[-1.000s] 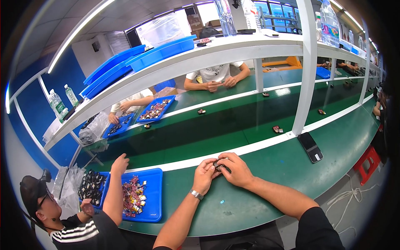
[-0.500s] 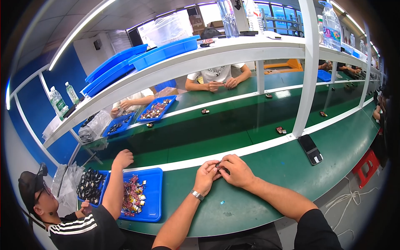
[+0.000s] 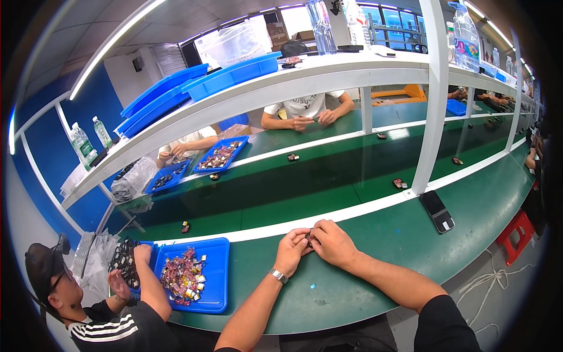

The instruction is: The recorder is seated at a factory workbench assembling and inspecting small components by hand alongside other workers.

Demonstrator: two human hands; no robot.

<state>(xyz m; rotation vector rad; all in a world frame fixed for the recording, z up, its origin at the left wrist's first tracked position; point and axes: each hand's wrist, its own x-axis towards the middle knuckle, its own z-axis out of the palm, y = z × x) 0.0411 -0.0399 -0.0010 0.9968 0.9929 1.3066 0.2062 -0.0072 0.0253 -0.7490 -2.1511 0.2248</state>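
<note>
- Both your left hand (image 3: 290,252) and right hand (image 3: 332,245) are closed in narrow pinches on one small dark part (image 3: 309,240), to the right of the blue tray (image 3: 218,273), with the tabletop below.
- Your fingers cover most of the part, so I can't tell its facing or exactly where each fingertip presses. A slip seems likeliest if one pinch loosens before the other is firm; pressing unevenly could also tip it out.
- A dropped part could land on the tabletop (image 3: 363,281) right of the tray, near the small pale blue scrap (image 3: 312,286), or bounce toward the white rail (image 3: 363,209) running past the tray's far edge.
- That rail stands between you and the darker green strip beyond the tray; a low reach might catch it.
- On that strip, one loose piece (image 3: 186,226) lies just beyond the tray, another (image 3: 400,183) far to its right.
- Left of the tray, a co-worker's hand (image 3: 142,253) is over the dark parts; reaching that way could bring arms together.
- Well right of the tray, a phone (image 3: 436,212) and a white post (image 3: 433,129) would hamper a sideways sweep.
</note>
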